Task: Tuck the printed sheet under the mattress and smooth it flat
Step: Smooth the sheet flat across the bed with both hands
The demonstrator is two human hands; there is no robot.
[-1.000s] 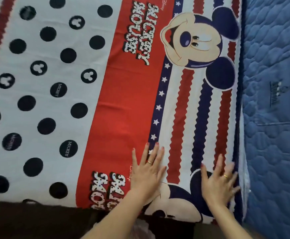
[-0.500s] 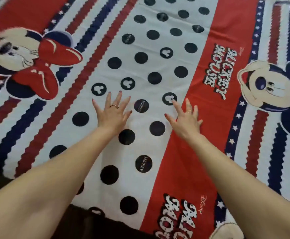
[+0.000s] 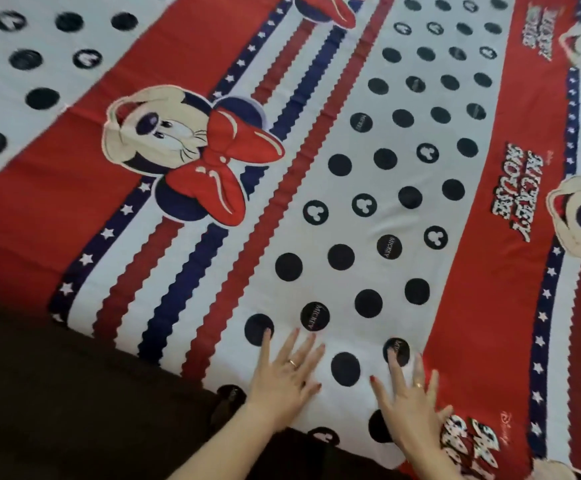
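Left hand flat, fingers spread, right hand likewise, palms down

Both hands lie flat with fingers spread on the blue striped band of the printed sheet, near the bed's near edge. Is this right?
Not quite. The head view shows the left hand and right hand flat with fingers spread near the near edge of the printed sheet, but on the white band with black dots, not the blue striped band.

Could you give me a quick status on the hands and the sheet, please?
Left hand and right hand both open, flat on the printed sheet near its near edge. Sheet spread, mostly flat, faint creases only. Nothing in the way.
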